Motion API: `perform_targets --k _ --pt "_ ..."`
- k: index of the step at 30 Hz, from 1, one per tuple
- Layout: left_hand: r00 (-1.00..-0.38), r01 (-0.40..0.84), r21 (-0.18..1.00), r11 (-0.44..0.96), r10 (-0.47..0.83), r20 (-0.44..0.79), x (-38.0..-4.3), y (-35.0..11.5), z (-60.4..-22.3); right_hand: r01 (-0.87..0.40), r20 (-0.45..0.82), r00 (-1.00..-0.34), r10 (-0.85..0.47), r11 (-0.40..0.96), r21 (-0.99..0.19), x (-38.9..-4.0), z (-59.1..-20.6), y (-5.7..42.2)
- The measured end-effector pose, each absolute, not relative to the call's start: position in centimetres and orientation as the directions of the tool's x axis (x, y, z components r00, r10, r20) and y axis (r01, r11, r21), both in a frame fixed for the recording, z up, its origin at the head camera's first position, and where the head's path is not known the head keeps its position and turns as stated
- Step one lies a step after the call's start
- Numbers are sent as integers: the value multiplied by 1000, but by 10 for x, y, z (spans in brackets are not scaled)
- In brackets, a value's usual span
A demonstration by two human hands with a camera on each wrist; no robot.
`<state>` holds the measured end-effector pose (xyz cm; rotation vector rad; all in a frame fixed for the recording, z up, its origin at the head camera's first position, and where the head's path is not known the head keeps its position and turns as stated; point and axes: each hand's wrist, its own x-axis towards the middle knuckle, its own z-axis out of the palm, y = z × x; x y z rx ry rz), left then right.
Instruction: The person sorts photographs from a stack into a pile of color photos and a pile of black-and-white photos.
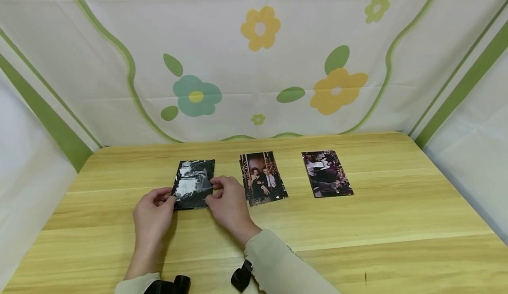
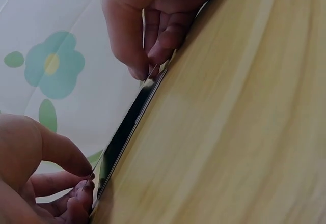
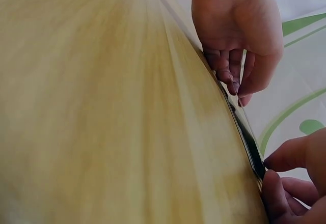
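Note:
A black-and-white photo print (image 1: 193, 184) is held low over the left part of the table. My left hand (image 1: 152, 214) pinches its left edge between thumb and fingers. At the opposite edge my right hand (image 1: 230, 203) pinches it the same way. In the left wrist view the thin print is seen edge-on between my left hand (image 2: 30, 173) and my right hand (image 2: 158, 20). A narrow gap shows between it and a dark print (image 2: 119, 142) lying below. The right wrist view shows my right hand (image 3: 300, 178) at the near end.
Right of my hands lies a small pile of photo prints (image 1: 263, 177), its top one showing two people. Farther right is another color print (image 1: 327, 173). The wooden table (image 1: 381, 228) meets a flowered white cloth (image 1: 222, 56) behind, with white cloth at both sides.

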<state>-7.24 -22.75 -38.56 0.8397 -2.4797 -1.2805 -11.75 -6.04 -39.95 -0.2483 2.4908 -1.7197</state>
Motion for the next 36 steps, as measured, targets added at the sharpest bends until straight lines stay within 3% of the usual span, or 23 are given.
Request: perform_targets --k 7,17,24,31,36 --pt "-786 -394 815 424 -615 -60 -71 -225 -386 -71 3 -981 -194 346 -936 -118 -399 -60" --pt "-804 -384 813 438 -592 -61 -71 -225 -388 -79 9 -980 -201 345 -935 -117 -401 -60" --pt "-791 -392 839 378 -605 -97 -72 -225 -387 -15 -44 -982 -185 308 -951 -116 -400 -56" --pt "-760 -319 887 335 -649 -28 -74 -211 -381 55 -107 -975 -195 256 -965 -113 -394 -23" --pt "-788 -250 916 313 -615 -5 -75 -189 -371 44 -99 -975 -199 264 -964 -115 -383 14"
